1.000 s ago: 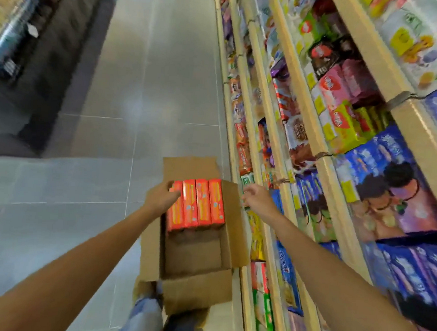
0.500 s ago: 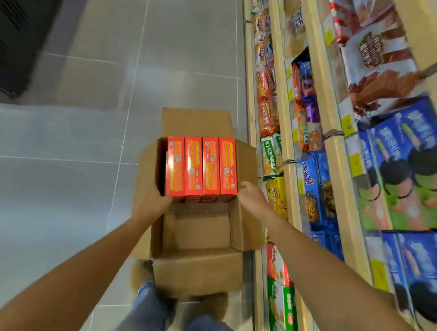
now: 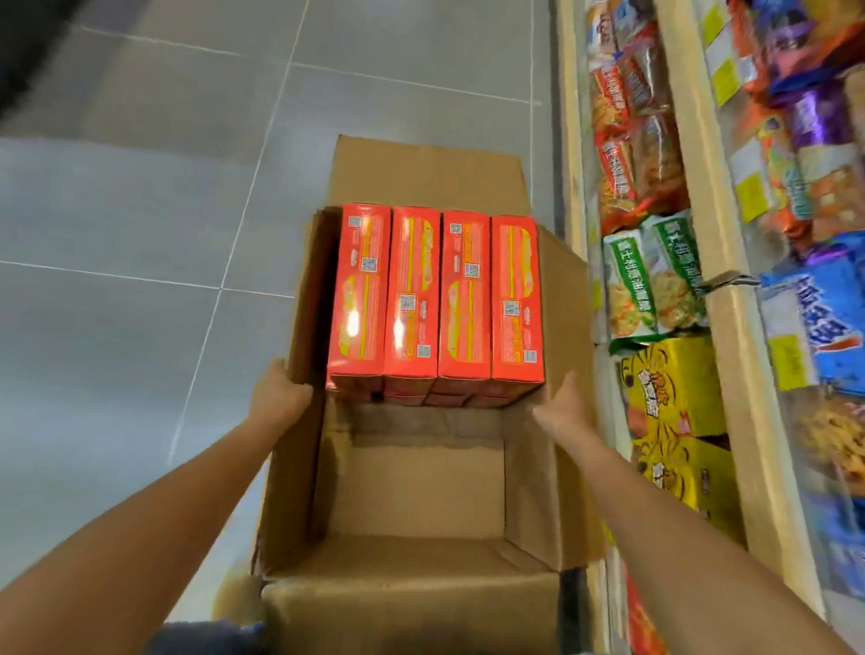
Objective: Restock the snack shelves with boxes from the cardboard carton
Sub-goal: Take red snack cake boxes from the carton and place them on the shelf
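Cardboard carton (image 3: 406, 606) between both grips (image 3: 280, 395) (image 3: 563, 411)

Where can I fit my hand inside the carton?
The near half of the carton is bare cardboard, between the red boxes and the near wall. The grey floor left of it is free too. The far half and the shelves are packed.

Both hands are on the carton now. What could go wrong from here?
1. The red boxes all sit in the far half of the carton, and the near half is bare. If lifted, it may tip away from you.
2. The left grip and right grip are on the side flaps, not the base. The flaps could fold under load.
3. The right flap lies close to the shelf and may snag packets there.
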Demonstrator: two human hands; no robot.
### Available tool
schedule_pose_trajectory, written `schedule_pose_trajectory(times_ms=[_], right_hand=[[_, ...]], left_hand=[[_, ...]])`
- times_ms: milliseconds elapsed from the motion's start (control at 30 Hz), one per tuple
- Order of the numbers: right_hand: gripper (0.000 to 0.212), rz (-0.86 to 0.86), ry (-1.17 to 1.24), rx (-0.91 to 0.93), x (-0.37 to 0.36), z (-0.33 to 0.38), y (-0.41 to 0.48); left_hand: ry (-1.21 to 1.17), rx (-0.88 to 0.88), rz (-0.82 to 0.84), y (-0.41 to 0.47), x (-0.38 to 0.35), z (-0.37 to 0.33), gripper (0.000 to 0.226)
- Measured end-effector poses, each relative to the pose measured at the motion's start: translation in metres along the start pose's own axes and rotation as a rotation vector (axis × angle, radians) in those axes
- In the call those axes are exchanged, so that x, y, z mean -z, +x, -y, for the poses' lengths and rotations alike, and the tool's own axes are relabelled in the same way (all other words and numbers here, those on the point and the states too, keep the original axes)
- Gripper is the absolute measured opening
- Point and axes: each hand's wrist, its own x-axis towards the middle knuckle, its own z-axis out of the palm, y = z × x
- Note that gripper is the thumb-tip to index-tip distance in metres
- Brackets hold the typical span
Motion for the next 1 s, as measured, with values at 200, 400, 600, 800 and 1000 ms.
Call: schedule_pose_trajectory(times_ms=[200, 400, 600, 800, 1000], right_hand=[[0.058, -0.212, -0.161, -0.047, -0.009, 0.013, 0.01], [0.053, -0.251, -0.179, -0.053, -0.019, 0.02, -0.005], [0.033, -0.206, -0.029, 0.054, -0.042, 0.031, -0.021], [0.007, -0.15, -0.005, 0.103, -0.026, 0.043, -0.017], [0.026, -0.263, 0.123, 0.147, 0.003, 0.059, -0.034]], left_hand=[[0.088, -0.047, -0.109, 0.017, -0.008, -0.001, 0.026], [0.046, -0.026, -0.123, 0.02, 0.004, 0.013, 0.025], [0.033, 0.02, -0.142, 0.02, 0.023, 0.028, 0.026], [0.031, -0.01, -0.139, 0.025, 0.029, 0.031, 0.025], [-0.011, -0.068, -0.182, 0.02, 0.059, 0.002, 0.011]])
